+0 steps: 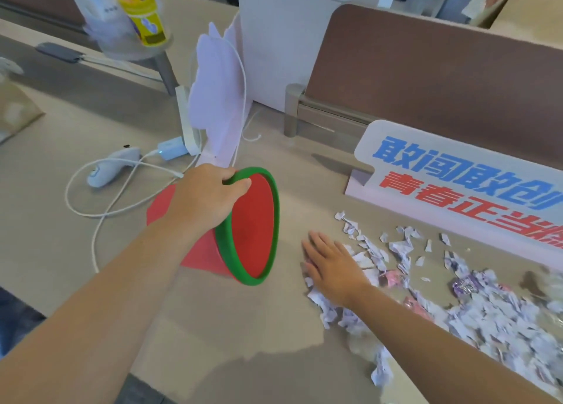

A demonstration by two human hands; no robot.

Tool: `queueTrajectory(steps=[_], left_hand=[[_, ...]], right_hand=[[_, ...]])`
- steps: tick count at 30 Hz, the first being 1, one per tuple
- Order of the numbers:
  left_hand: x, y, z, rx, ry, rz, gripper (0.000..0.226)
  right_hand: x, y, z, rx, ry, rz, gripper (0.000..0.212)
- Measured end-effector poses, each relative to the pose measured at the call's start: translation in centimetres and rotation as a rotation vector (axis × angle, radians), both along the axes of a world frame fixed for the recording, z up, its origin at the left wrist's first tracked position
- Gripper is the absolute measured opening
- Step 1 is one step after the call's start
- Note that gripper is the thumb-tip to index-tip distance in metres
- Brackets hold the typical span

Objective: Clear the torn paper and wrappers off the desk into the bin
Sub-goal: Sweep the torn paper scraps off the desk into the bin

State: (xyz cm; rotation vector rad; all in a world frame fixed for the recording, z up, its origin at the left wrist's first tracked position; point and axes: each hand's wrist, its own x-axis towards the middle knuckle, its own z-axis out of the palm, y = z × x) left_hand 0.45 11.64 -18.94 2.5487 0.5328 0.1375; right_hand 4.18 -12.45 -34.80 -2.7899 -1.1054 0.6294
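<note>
A small red bin (256, 227) with a green rim lies tipped on its side on the desk, its mouth facing right toward the scraps. My left hand (204, 196) grips the top of its rim. My right hand (332, 263) lies flat and open, palm down, on the left edge of a heap of torn white paper (493, 312) that spreads to the right. Pink wrappers (393, 277) and a purple foil wrapper (464, 286) are mixed into the heap. The bin looks empty inside.
A white sign (457, 175) with blue and red characters stands behind the scraps. Left of the bin lie a white mouse (112, 167), a charger (172, 149) and looped white cable (100, 202). A brown divider (426, 83) runs along the back. The desk's front edge (152, 376) is near.
</note>
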Motion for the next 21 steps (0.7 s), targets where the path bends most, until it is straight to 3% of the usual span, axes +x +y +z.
queueTrajectory(steps=[2, 6, 12, 18, 21], left_hand=[[-1.0, -0.5, 0.2, -0.023, -0.002, 0.004, 0.038], [-2.8, -2.1, 0.3, -0.034, -0.013, -0.038, 0.037], [-4.2, -3.7, 0.0, -0.103, -0.007, -0.08, 0.028], [-4.5, -4.0, -0.4, -0.074, -0.003, -0.041, 0.024], [-4.5, -3.7, -0.6, -0.076, -0.014, -0.026, 0.027]], right_hand=[[-1.5, -1.8, 0.8, 0.053, -0.016, -0.044, 0.108], [-5.5, -4.3, 1.3, 0.181, -0.137, -0.232, 0.086], [-6.7, -1.9, -0.1, 0.085, -0.117, -0.311, 0.086], [-4.7, -0.3, -1.4, 0.167, -0.285, -0.304, 0.037], [-3.5, -0.7, -1.9, 0.251, -0.37, -0.27, 0.031]])
